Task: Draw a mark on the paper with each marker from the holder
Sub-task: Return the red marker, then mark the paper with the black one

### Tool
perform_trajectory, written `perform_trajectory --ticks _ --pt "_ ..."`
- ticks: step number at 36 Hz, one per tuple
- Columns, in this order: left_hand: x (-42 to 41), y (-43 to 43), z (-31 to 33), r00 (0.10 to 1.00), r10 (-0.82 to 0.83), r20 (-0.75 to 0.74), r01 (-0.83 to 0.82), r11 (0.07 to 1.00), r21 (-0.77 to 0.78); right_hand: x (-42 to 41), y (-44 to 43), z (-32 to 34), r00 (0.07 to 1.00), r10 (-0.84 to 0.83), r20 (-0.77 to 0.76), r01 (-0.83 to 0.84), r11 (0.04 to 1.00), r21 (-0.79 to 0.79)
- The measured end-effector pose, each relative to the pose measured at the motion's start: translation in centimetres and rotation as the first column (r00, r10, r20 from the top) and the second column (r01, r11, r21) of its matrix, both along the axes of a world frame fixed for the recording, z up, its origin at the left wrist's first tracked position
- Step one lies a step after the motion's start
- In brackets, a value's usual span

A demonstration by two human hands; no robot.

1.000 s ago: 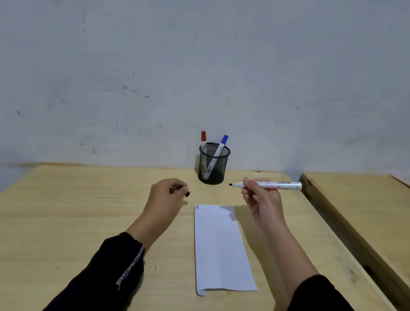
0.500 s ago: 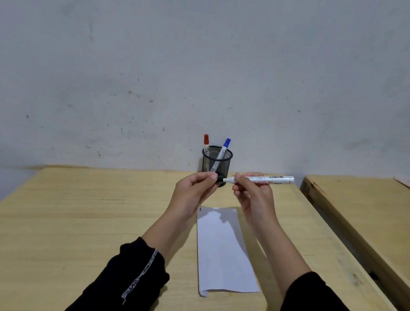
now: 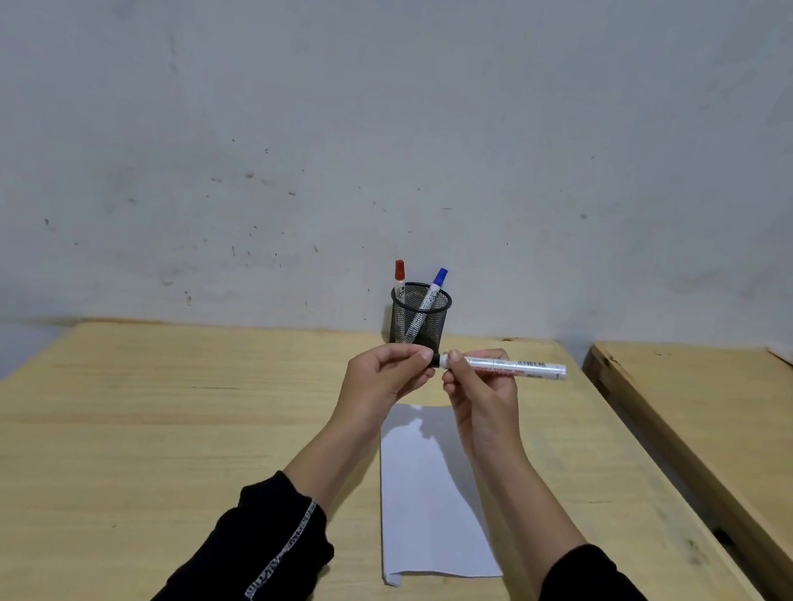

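Both hands (image 3: 389,377) met; two markers (image 3: 432,289) in holder (image 3: 419,319).

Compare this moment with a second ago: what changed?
The left hand brought the black cap rightward onto the tip of the marker held by the right hand. Paper, holder and its red and blue markers stayed put.

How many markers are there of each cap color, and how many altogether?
Red cap: 1, the red marker in the holder.
Blue cap: 1, the blue marker in the holder.
Black cap: 1, the black marker, held by the left hand and right hand.
Total: 3
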State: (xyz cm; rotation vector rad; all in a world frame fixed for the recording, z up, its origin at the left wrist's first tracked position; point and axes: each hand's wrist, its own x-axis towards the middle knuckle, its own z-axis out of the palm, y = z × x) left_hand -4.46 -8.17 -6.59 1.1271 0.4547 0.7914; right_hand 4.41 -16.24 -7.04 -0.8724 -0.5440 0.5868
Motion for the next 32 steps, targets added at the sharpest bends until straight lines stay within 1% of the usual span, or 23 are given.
perform_trajectory --ticks 3,9,14,16,17,19,22,24,26,28,30,32 --pt "-0.1 0.6 0.2 1.0 -0.01 0.007 0.009 1.0 0.008 0.2 0.0 0.2 0.998 0.017 0.061 -0.016 1.0 -0.019" --pt "-0.2 2.5 1.8 0.999 -0.003 0.045 0.0 0.998 0.062 1.6 -0.2 1.4 0.986 0.133 0.105 -0.131 0.991 -0.027" --pt "0.1 4.2 3.2 0.995 0.051 0.082 -0.059 0.994 0.092 3.2 -0.6 1.5 0.994 0.083 0.073 -0.079 0.996 -0.051" --pt "0.4 4.7 3.7 0.993 0.075 0.087 -0.085 0.99 0.115 3.8 -0.6 1.2 0.993 0.06 0.099 -0.053 0.996 -0.076" --pt "0.7 5.0 4.0 0.993 0.085 0.081 -0.095 0.987 0.129 4.1 -0.5 1.0 0.99 0.049 0.134 -0.036 0.995 -0.094" --pt "1.3 5.4 4.4 0.993 0.107 0.055 -0.115 0.978 0.173 4.5 -0.2 1.0 0.968 0.026 0.25 0.011 0.99 -0.144" --pt "2.3 5.9 5.1 0.99 0.139 0.027 -0.141 0.957 0.253 5.1 0.5 1.1 0.896 0.027 0.444 0.087 0.968 -0.234" --pt "3.1 6.1 5.6 0.989 0.146 -0.003 -0.137 0.932 0.335 5.7 1.1 1.2 0.848 0.058 0.527 0.12 0.947 -0.298" --pt "3.8 6.4 5.8 0.989 0.141 -0.053 -0.106 0.902 0.419 6.4 1.7 1.2 0.809 0.08 0.582 0.164 0.92 -0.355" --pt "4.3 6.9 5.8 0.985 0.143 -0.093 -0.082 0.875 0.477 7.1 2.4 1.1 0.78 0.082 0.621 0.206 0.902 -0.378" --pt "4.6 7.7 5.4 0.966 0.219 -0.141 -0.107 0.828 0.55 8.0 3.1 1.1 0.763 0.065 0.643 0.242 0.894 -0.378" --pt "4.6 8.8 4.6 0.919 0.337 -0.203 -0.136 0.757 0.639 8.9 3.9 1.2 0.77 0.022 0.638 0.272 0.893 -0.359"
